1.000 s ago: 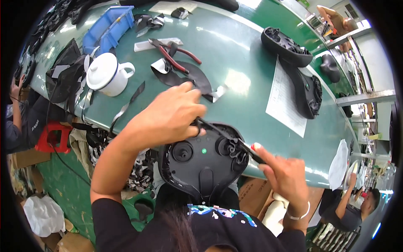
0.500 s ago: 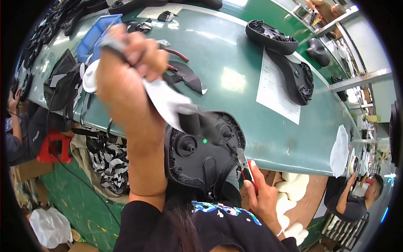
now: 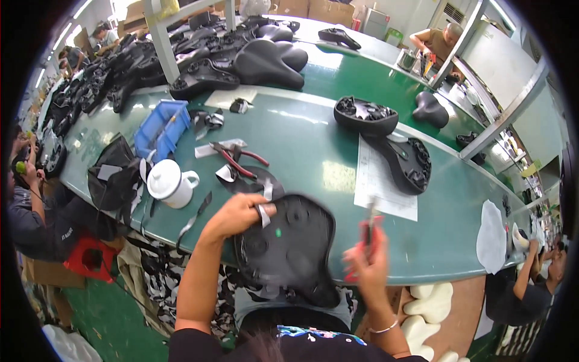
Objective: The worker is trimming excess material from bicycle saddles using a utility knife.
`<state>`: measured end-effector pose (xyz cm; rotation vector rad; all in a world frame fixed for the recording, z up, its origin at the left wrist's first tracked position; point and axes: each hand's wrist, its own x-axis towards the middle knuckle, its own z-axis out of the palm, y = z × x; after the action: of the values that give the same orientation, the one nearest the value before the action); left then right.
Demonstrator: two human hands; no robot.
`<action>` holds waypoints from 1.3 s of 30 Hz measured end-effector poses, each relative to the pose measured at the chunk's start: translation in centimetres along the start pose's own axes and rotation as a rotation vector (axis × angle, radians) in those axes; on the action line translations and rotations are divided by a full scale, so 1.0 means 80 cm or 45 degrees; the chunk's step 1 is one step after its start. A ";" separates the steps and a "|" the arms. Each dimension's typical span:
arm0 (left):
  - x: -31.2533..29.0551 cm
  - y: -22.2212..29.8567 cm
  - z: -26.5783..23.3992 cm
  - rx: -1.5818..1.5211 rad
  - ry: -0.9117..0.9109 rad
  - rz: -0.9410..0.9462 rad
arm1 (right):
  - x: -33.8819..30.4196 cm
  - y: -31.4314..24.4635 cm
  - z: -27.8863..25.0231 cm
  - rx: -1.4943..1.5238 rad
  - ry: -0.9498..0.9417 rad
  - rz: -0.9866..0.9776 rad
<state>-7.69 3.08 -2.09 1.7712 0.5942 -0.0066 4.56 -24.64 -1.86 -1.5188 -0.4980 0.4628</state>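
A black bicycle saddle (image 3: 289,241) rests on my lap against the table edge, its hollow underside facing up and its narrow nose toward my lower right. My left hand (image 3: 241,214) is closed at its far left rim, and a grey-white band or strip shows at the fingers. Off to the right of the saddle, my right hand (image 3: 369,262) is wrapped round red-handled pliers (image 3: 370,232) with the jaws pointing up; motion blurs them. Beyond my left hand lie a dark fabric scrap (image 3: 268,184) and a second pair of red-handled pliers (image 3: 238,161).
A white lidded mug (image 3: 172,184), a blue bin (image 3: 161,130) and black fabric pieces (image 3: 114,172) stand to the left. Farther right, upturned saddles (image 3: 404,163) sit by a paper sheet (image 3: 386,196). Many saddles (image 3: 268,63) crowd the back. Coworkers sit at both sides.
The long fabric strip is gone from my left hand, which has come down from high up to the saddle rim. My right hand and pliers have moved up and away from the saddle.
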 end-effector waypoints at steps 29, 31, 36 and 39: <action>0.050 0.013 0.031 -1.016 0.158 -0.084 | 0.046 0.025 -0.026 -0.208 -0.543 0.312; 0.036 0.018 0.022 -0.821 0.213 -0.119 | 0.038 0.019 -0.042 -0.121 -0.390 0.182; 0.027 0.066 0.009 -0.583 0.040 -0.075 | 0.091 -0.019 -0.054 -0.887 -0.579 -0.777; 0.035 0.082 0.009 -0.458 0.000 -0.081 | 0.101 -0.039 -0.048 -1.475 -0.830 -0.978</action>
<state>-2.45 2.43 2.76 1.4033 0.6104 0.0536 13.34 -23.12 1.43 -2.0284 -2.0250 -0.0085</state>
